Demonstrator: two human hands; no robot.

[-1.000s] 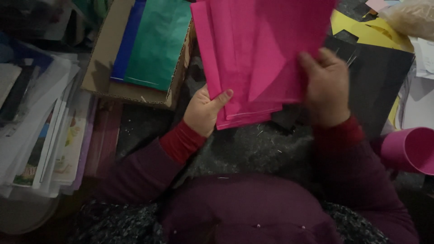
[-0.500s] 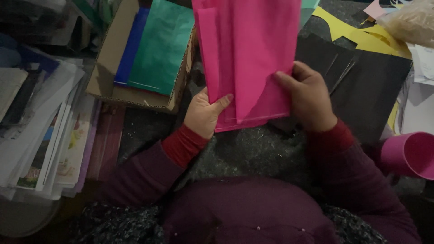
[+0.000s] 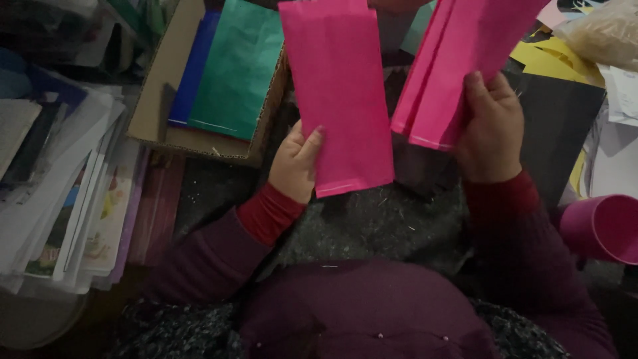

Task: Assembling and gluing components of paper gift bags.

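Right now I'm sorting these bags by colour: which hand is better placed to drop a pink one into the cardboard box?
Left. The left hand holds a single pink bag right beside the cardboard box; the right hand grips the pink stack, farther away.

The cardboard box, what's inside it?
Inside the cardboard box lie a green paper bag overlapping a blue one. Anything beneath them is covered.

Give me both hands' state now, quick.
Left hand: closed on a single pink paper bag.
Right hand: closed on a stack of pink paper bags.
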